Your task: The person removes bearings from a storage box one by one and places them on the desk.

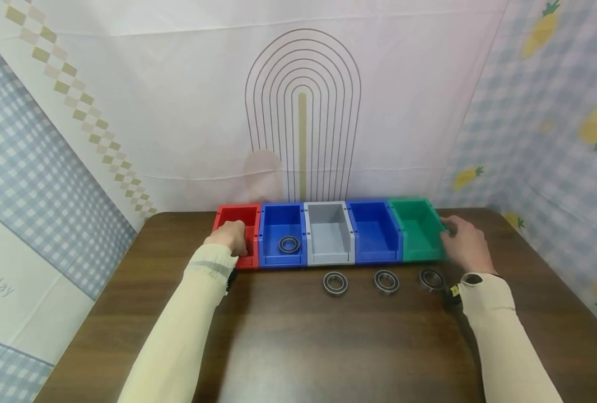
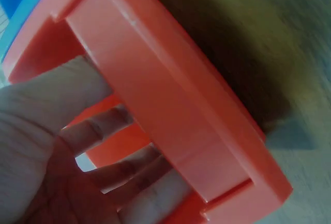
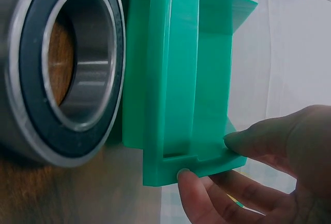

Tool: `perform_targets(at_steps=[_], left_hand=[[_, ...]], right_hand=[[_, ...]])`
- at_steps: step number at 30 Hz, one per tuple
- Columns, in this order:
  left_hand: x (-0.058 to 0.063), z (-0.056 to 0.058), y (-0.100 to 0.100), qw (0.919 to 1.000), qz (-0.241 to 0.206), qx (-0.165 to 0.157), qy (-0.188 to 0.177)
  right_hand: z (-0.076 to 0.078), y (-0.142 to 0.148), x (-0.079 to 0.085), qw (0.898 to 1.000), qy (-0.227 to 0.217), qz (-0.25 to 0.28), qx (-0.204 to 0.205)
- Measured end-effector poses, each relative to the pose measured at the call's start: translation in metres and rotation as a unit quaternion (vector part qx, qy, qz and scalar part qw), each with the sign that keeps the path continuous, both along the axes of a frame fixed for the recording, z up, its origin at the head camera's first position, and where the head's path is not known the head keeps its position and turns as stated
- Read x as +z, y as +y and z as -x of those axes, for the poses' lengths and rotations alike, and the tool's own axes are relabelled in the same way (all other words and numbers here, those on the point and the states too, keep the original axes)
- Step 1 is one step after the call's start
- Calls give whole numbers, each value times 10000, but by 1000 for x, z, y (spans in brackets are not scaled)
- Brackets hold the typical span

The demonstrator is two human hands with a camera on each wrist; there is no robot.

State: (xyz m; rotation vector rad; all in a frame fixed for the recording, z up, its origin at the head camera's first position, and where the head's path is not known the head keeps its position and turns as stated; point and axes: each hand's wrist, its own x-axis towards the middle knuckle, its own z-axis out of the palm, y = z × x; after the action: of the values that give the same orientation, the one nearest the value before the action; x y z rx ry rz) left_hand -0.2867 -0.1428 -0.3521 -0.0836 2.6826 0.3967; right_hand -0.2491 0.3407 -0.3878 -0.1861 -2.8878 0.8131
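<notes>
My left hand (image 1: 229, 235) reaches down into the red bin (image 1: 256, 232) at the left end of the row. In the left wrist view its thumb and fingers (image 2: 111, 175) dip behind the bin's front lip (image 2: 150, 87); the fingertips are hidden, and I cannot tell whether they hold anything. At the other end, my right hand (image 1: 466, 245) grips the side wall of the green bin (image 1: 419, 229), thumb on the rim and fingers along the outside. A ball bearing (image 3: 116, 74) looms close in the right wrist view, beside the green bin.
Between the end bins stand a blue bin (image 1: 281, 215) with a bearing (image 1: 289, 244) inside, a grey bin (image 1: 329, 229) and another blue bin (image 1: 376, 229). Three bearings (image 1: 335, 284) lie on the wooden table (image 1: 339, 347) before the row. Patterned cloth (image 1: 197, 112) hangs behind.
</notes>
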Motion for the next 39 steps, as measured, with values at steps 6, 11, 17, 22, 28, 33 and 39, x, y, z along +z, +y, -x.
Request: perform_targets(at_steps=[6, 11, 17, 22, 28, 33, 39], left_hand=[[-8, 0, 2, 9992, 81, -70, 380], [-10, 1, 2, 9988, 84, -12, 481], [-12, 1, -2, 9982, -110, -136, 576], [-8, 0, -4, 9960, -429, -203, 754], [5, -7, -5, 9959, -397, -314, 751], [22, -16, -4, 9972, -194, -462, 546], [37, -33, -3, 9970, -17, -713, 293]], right_hand=[[-1, -1, 1, 10000, -69, 15, -53], [-1, -2, 1, 10000, -53, 33, -65], [-3, -1, -2, 10000, -37, -76, 13], [-3, 0, -3, 10000, 38, -52, 37], [-3, 1, -3, 10000, -28, -11, 63], [-2, 1, -2, 10000, -27, -19, 92], [-2, 2, -2, 10000, 4, -13, 93]])
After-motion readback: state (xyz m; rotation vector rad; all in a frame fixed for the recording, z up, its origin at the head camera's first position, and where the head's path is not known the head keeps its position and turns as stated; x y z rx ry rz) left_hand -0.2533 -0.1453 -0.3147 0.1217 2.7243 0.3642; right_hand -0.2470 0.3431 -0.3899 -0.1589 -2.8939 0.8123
